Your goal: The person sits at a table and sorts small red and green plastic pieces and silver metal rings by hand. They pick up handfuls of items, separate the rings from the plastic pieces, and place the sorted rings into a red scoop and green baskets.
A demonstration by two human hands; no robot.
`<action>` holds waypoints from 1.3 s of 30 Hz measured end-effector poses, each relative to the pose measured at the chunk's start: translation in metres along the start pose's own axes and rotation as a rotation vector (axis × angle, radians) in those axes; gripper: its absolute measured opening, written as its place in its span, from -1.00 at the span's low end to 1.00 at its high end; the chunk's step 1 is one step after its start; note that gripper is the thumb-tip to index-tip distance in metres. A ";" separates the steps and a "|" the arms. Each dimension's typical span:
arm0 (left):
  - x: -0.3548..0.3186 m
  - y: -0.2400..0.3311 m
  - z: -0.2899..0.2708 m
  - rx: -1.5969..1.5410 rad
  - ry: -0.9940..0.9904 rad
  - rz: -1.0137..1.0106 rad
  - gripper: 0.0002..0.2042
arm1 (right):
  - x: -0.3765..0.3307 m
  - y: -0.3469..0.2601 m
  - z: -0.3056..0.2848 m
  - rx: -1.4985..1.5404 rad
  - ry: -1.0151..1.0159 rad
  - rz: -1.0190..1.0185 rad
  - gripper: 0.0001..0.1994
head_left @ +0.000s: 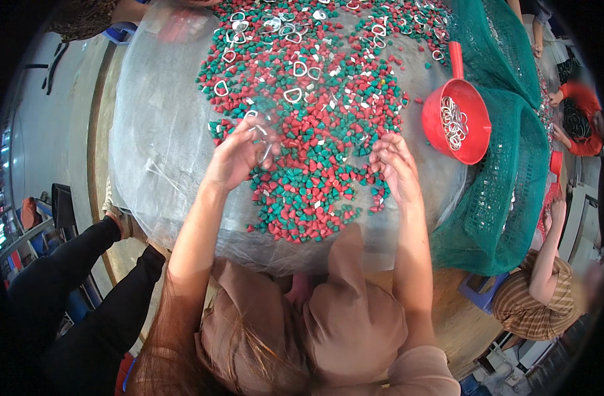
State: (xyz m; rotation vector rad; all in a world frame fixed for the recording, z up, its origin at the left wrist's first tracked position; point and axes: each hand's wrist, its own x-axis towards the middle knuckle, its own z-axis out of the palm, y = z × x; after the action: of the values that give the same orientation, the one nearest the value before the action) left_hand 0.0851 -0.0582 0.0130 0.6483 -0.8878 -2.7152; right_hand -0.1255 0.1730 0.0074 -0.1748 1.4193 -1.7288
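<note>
A wide heap of small red and green cone-shaped pieces [315, 158] covers the middle of a sheet-covered table, with white bits mixed in. My left hand [239, 152] is over the heap's left side, its fingers closed on a D-shaped metal ring [262, 153]; motion blurs the fingertips. At the heap's right edge is my right hand [397, 166], fingers loosely bent and apart, nothing visible in them. More D-shaped rings [293, 96] lie scattered across the far part of the heap. To the right, a red long-handled scoop [473, 148] holds a pile of metal rings [453, 124].
Green mesh netting [493, 191] drapes along the table's right edge. Translucent sheeting [157, 119] covers the tabletop, with thin white ties [166, 175] on its left. A person's dark-clad legs [71, 264] are close at left. Other people work at right, one in a striped top [542, 297].
</note>
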 end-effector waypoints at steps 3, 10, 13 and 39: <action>0.020 -0.023 -0.005 -0.009 0.078 -0.135 -0.78 | 0.020 0.017 -0.003 -0.513 0.109 -0.030 -0.84; 0.011 -0.052 0.077 0.476 0.168 0.339 -0.88 | 0.008 0.019 0.087 0.348 -0.005 0.304 -0.60; 0.019 -0.052 0.087 1.288 -0.020 0.591 -0.87 | 0.004 0.025 0.089 0.721 -0.083 0.381 -0.55; 0.001 0.002 -0.030 1.611 0.541 0.444 -0.68 | 0.095 -0.068 0.070 -1.107 -0.002 -0.800 -0.70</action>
State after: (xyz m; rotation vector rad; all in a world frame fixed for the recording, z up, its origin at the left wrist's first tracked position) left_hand 0.0985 -0.0753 -0.0079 1.0699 -2.4552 -0.8637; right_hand -0.1780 0.0551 0.0514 -1.4900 2.3552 -1.2441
